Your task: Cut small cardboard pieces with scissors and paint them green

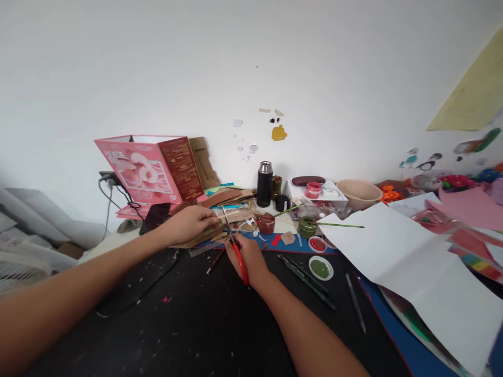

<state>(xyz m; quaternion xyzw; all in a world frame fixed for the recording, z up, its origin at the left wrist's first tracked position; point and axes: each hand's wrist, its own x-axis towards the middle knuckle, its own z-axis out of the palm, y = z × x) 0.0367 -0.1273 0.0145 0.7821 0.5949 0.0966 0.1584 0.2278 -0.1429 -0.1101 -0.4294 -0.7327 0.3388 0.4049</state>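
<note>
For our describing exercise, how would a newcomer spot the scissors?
Find the black mat, then the right hand above it. The scissors are in that hand, blades pointing toward the wall. Their red handle sets them apart from the dark pens nearby.

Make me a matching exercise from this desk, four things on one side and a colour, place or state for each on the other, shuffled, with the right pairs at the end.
Things:
1. Scissors
2. Flask
3. Bowl
4. Carton

Descriptions:
A. Pale beige, near the wall on the right side
B. Pink and dark red, on the left side
C. Held in the right hand
D. Black with a silver top, standing upright

Right pairs: 1-C, 2-D, 3-A, 4-B.
</note>
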